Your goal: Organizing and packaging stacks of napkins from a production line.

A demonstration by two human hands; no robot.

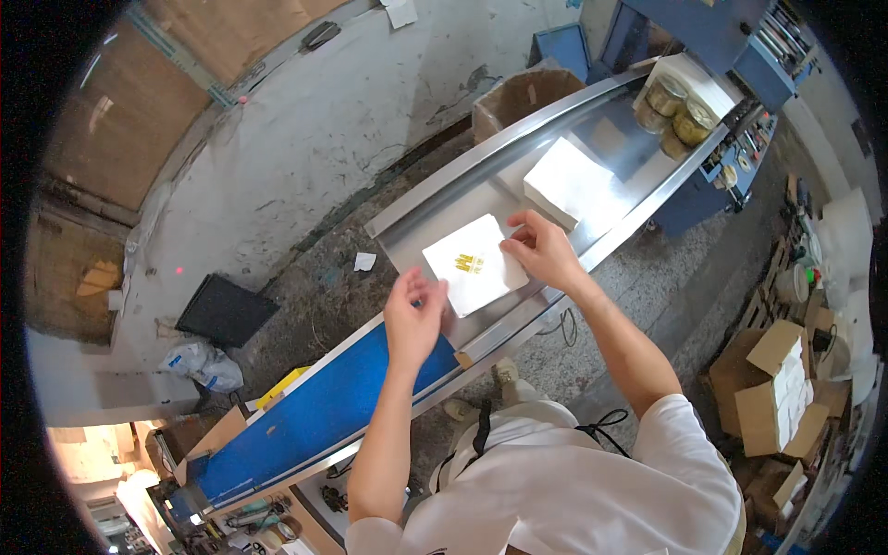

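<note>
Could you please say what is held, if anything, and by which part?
I cannot tell; the left hand and right hand are at opposite edges of the printed white stack.

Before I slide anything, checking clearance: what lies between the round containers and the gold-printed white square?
The head view shows a white stack, then the right hand by the white square.

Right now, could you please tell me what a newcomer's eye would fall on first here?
Probably the white square with gold print, on the metal table between the left hand and the right hand. Next might come the bright blue belt, running toward the picture's lower left.
</note>
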